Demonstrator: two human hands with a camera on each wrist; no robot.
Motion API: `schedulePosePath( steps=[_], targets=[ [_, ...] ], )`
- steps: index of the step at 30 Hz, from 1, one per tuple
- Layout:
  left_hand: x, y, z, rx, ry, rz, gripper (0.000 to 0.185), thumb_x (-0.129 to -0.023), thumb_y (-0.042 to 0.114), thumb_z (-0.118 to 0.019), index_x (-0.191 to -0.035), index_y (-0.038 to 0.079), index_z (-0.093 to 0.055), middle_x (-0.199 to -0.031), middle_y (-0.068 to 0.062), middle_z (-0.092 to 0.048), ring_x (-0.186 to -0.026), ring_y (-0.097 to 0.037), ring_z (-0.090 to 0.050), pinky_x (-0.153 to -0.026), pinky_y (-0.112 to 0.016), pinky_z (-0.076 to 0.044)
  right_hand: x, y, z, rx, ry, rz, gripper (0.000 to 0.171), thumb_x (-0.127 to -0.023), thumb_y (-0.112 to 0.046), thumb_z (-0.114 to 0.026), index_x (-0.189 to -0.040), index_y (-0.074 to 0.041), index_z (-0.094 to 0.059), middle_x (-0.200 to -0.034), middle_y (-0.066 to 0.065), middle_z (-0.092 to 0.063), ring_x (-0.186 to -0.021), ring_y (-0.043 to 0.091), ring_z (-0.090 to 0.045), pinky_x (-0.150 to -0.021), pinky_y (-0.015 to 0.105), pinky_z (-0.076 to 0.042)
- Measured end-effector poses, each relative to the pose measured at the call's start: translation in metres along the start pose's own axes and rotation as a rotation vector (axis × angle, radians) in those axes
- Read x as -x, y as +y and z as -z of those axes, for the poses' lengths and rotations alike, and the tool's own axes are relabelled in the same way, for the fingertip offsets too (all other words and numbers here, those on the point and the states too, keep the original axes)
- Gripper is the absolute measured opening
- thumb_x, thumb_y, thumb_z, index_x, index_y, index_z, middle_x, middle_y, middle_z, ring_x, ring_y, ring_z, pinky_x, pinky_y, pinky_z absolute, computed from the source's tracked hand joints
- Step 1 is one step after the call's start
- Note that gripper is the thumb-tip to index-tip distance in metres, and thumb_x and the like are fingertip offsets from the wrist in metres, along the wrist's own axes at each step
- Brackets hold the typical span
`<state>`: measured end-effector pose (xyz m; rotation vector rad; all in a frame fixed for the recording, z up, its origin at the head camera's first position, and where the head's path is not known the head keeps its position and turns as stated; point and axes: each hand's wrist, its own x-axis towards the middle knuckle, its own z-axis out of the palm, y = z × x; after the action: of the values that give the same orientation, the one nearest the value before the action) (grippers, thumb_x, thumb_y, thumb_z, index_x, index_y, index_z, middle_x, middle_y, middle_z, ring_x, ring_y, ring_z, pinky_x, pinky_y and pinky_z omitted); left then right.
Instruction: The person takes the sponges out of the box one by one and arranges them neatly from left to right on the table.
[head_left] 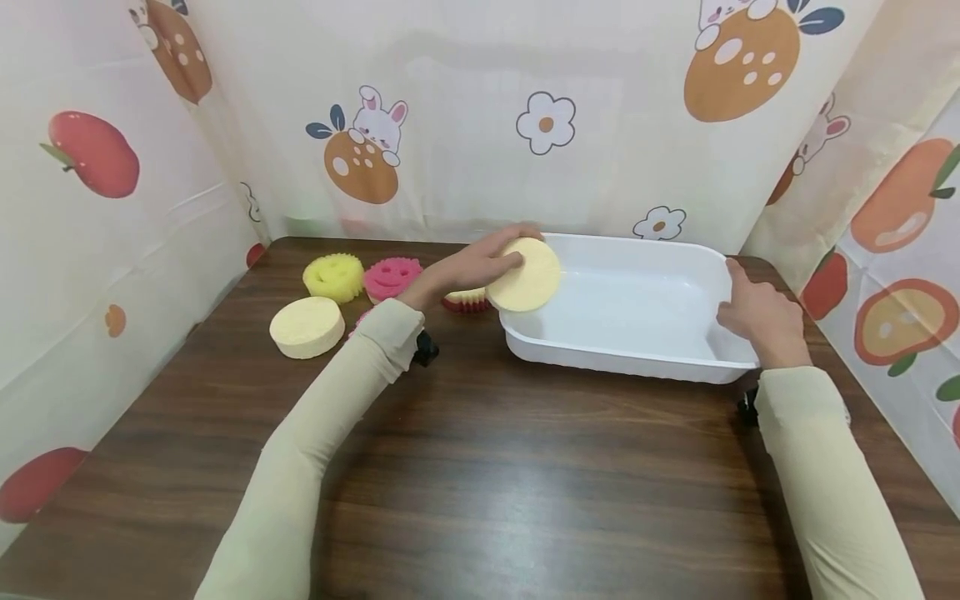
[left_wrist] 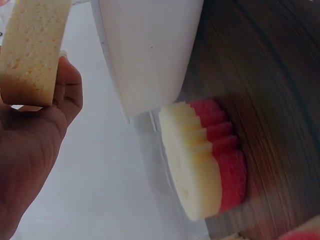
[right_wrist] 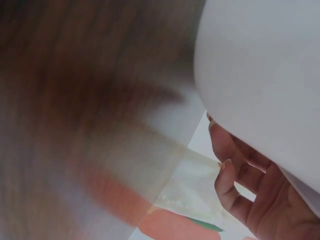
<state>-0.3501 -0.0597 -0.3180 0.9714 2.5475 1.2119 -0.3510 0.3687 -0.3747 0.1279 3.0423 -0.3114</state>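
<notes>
My left hand [head_left: 480, 262] grips a round pale-yellow sponge [head_left: 525, 275] and holds it on edge over the left rim of a white plastic tub [head_left: 637, 354]. In the left wrist view the sponge [left_wrist: 32, 47] sits between thumb and fingers beside the tub's outer wall [left_wrist: 150, 50]. My right hand [head_left: 753, 312] holds the tub's right rim, its fingers [right_wrist: 235, 185] curled under the edge. The tub's inside looks bare.
A red-and-cream scalloped sponge [head_left: 467, 300] lies against the tub's left side, also in the left wrist view [left_wrist: 205, 160]. Further left lie a pink smiley sponge [head_left: 392, 277], a yellow smiley sponge [head_left: 333, 277] and a cream round sponge [head_left: 307, 327]. Patterned curtains enclose the dark wooden table [head_left: 480, 467].
</notes>
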Motion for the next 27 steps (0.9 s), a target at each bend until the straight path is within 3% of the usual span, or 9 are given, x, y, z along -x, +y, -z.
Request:
schedulePosePath(
  steps=[3, 10, 15, 24, 27],
  targets=[
    [0.006, -0.001, 0.002, 0.004, 0.002, 0.0, 0.039, -0.099, 0.014, -0.044, -0.138, 0.016, -0.05, -0.14, -0.006, -0.047, -0.119, -0.021, -0.043, -0.099, -0.033, -0.04, -0.001, 0.0, -0.001, 0.002, 0.003, -0.004, 0.086, -0.092, -0.022, -0.054, -0.159, -0.008, 0.0, -0.119, 0.042, -0.047, -0.096, 0.053, -0.052, -0.076, 0.067, -0.044],
    [0.02, -0.006, 0.006, 0.063, -0.003, 0.078, 0.035, -0.099, 0.017, -0.044, -0.133, 0.019, -0.052, -0.132, -0.005, -0.049, -0.114, -0.022, -0.044, -0.091, -0.033, -0.042, -0.002, 0.001, -0.003, -0.003, -0.001, -0.008, 0.088, -0.092, -0.021, -0.055, -0.159, -0.008, 0.002, -0.118, 0.041, -0.047, -0.095, 0.053, -0.053, -0.077, 0.068, -0.043],
    [0.027, -0.011, 0.008, 0.057, -0.002, 0.069, 0.035, -0.098, 0.016, -0.043, -0.132, 0.018, -0.052, -0.132, -0.005, -0.048, -0.113, -0.022, -0.043, -0.09, -0.032, -0.041, -0.001, 0.001, -0.003, -0.002, 0.002, -0.002, 0.088, -0.092, -0.022, -0.054, -0.159, -0.008, 0.001, -0.116, 0.041, -0.048, -0.095, 0.053, -0.053, -0.076, 0.068, -0.043],
    [0.038, -0.014, 0.011, 0.099, -0.025, 0.121, 0.038, -0.096, 0.012, -0.04, -0.132, 0.009, -0.048, -0.127, -0.011, -0.047, -0.094, -0.023, -0.049, -0.077, -0.028, -0.046, -0.001, 0.0, -0.001, 0.001, -0.001, -0.002, 0.086, -0.093, -0.023, -0.053, -0.159, -0.009, 0.001, -0.118, 0.042, -0.046, -0.098, 0.055, -0.052, -0.079, 0.069, -0.043],
    [0.041, -0.016, 0.012, 0.102, -0.03, 0.125, 0.038, -0.094, 0.012, -0.04, -0.13, 0.007, -0.049, -0.129, -0.012, -0.047, -0.098, -0.023, -0.049, -0.078, -0.028, -0.045, -0.001, 0.0, -0.001, 0.002, 0.003, -0.001, 0.086, -0.093, -0.023, -0.053, -0.159, -0.009, 0.001, -0.119, 0.042, -0.046, -0.099, 0.056, -0.051, -0.08, 0.07, -0.042]
  ],
)
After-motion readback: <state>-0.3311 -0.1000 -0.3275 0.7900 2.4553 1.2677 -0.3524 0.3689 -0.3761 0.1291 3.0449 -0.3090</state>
